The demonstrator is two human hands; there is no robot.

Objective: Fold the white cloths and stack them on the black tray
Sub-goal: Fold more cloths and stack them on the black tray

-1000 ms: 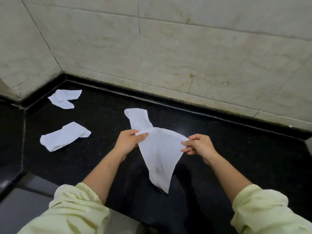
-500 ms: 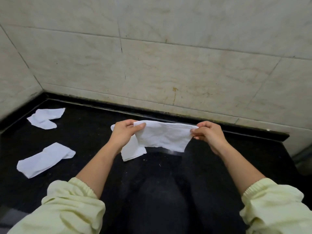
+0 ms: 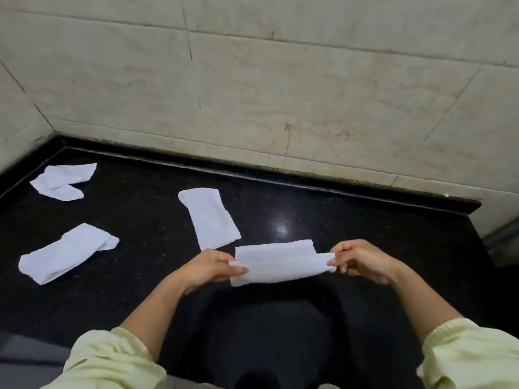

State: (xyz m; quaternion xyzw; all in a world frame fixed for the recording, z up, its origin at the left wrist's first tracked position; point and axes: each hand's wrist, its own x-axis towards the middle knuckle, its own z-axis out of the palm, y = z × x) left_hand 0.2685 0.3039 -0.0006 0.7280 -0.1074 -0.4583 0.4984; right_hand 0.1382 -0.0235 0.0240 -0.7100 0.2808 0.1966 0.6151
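Observation:
A white cloth [image 3: 278, 262], folded into a long band, is stretched flat between my two hands just above the black counter [image 3: 146, 234]. My left hand [image 3: 207, 266] pinches its left end and my right hand [image 3: 362, 262] pinches its right end. Three more white cloths lie on the counter: one [image 3: 210, 220] just behind the held one, one [image 3: 66, 252] at the left, and one [image 3: 63, 181] in the far left corner. A dark tray-like shape [image 3: 266, 318] sits below my hands, hard to tell apart from the counter.
Beige tiled walls [image 3: 280, 94] close the counter at the back and left. The counter ends at the right near a lower grey ledge [image 3: 502, 242]. Its front edge runs just below my yellow sleeves.
The cloth hung loosely in a point from both hands; it is now folded into a narrow band and held lower, close to the counter. The camera view shifted.

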